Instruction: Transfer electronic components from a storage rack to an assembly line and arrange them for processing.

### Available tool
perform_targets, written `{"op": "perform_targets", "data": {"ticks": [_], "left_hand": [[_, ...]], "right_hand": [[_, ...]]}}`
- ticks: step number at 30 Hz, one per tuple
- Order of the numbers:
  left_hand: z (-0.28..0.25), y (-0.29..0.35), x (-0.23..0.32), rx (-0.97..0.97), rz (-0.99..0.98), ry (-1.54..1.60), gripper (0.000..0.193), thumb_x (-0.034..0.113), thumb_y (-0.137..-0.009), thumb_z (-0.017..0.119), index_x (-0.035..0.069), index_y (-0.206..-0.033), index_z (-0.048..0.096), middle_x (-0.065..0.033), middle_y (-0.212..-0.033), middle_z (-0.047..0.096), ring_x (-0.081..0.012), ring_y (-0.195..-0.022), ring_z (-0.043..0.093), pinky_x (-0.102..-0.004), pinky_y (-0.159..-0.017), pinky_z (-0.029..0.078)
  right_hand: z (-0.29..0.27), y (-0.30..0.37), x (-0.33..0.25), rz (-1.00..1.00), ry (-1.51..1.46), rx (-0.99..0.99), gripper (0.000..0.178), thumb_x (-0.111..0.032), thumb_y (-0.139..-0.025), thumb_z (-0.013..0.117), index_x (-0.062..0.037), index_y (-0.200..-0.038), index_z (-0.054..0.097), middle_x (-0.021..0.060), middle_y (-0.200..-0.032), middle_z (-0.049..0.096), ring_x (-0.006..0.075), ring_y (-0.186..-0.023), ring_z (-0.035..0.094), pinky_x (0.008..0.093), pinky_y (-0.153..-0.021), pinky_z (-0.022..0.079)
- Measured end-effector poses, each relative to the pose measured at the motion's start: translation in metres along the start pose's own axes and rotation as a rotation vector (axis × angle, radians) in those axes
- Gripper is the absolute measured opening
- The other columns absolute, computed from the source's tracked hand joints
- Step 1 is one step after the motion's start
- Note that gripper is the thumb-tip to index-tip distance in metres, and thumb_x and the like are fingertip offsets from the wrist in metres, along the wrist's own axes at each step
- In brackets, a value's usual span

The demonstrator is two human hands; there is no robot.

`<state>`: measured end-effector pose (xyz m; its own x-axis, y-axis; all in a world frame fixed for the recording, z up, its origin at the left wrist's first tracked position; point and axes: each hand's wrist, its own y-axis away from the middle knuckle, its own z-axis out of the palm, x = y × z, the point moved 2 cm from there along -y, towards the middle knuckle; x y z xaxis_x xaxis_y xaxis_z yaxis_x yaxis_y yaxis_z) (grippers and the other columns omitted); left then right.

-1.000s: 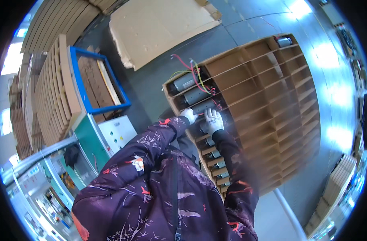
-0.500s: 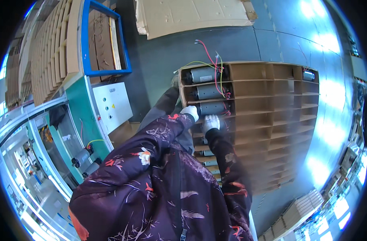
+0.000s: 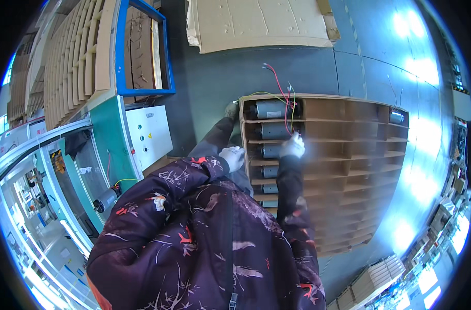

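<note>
Covering one end of the third motor [image 3: 270,151] in the left column of the carton [image 3: 323,110], the right hand [image 3: 292,146] could strain the red leads [image 3: 276,78] by snagging them, its grip undeterminable, likewise that of the left hand [image 3: 232,158].

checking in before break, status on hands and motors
Left hand by left edge of divided box. Right hand over third motor from top. Red wire crosses box's far edge.

Our gloved left hand [image 3: 232,158] points rightward; to its right and slightly farther ahead, our gloved right hand [image 3: 292,146] reaches forward, both grips unclear.
</note>
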<state>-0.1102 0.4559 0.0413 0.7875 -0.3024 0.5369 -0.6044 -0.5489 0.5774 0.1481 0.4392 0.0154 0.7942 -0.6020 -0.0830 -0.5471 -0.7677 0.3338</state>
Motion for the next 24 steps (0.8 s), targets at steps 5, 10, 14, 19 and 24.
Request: {"op": "perform_targets", "data": {"ticks": [5,10,14,19,24], "left_hand": [[-0.010,-0.023,0.035,0.186,0.204,-0.045,0.046,0.023,-0.080,0.062,0.004,-0.121,0.055,-0.0158,-0.116,0.058,-0.0330,-0.112,0.055,-0.0442,-0.097,0.043],[0.000,-0.050,0.053,0.251,0.391,-0.252,0.060,0.023,-0.077,0.065,-0.002,-0.128,0.049,-0.0187,-0.127,0.053,-0.0326,-0.122,0.048,-0.0419,-0.107,0.035],[0.006,-0.078,0.053,-0.113,0.160,0.018,0.062,0.031,-0.073,0.069,-0.001,-0.124,0.052,-0.0180,-0.122,0.057,-0.0331,-0.121,0.051,-0.0414,-0.105,0.039],[0.033,-0.086,0.038,-0.054,0.145,-0.114,0.060,0.036,-0.076,0.063,-0.001,-0.122,0.053,-0.0164,-0.122,0.057,-0.0304,-0.121,0.051,-0.0407,-0.103,0.038],[0.038,-0.074,0.051,0.051,0.069,-0.045,0.063,0.032,-0.078,0.061,-0.006,-0.127,0.049,-0.0208,-0.129,0.053,-0.0319,-0.120,0.051,-0.0410,-0.107,0.035]], "right_hand": [[0.050,0.028,-0.026,-0.245,0.377,-0.030,0.036,-0.018,-0.082,0.056,-0.0015,-0.114,0.058,0.0119,-0.112,0.055,0.0260,-0.099,0.054,0.0378,-0.080,0.045],[0.053,0.041,-0.029,-0.343,0.304,-0.130,0.033,-0.019,-0.083,0.053,-0.0014,-0.109,0.063,0.0144,-0.117,0.052,0.0281,-0.104,0.051,0.0378,-0.083,0.044],[0.057,0.037,-0.036,-0.620,0.200,-0.186,0.026,-0.018,-0.082,0.053,-0.0050,-0.103,0.061,0.0127,-0.108,0.056,0.0266,-0.102,0.053,0.0399,-0.083,0.046],[0.066,0.029,-0.037,-0.555,0.379,-0.193,0.031,-0.025,-0.083,0.054,-0.0079,-0.107,0.063,0.0090,-0.111,0.062,0.0274,-0.111,0.055,0.0401,-0.100,0.040],[0.067,-0.004,-0.044,-0.321,0.395,-0.665,0.042,-0.032,-0.087,0.053,-0.0086,-0.121,0.061,0.0138,-0.131,0.057,0.0291,-0.126,0.049,0.0415,-0.106,0.034]]}}
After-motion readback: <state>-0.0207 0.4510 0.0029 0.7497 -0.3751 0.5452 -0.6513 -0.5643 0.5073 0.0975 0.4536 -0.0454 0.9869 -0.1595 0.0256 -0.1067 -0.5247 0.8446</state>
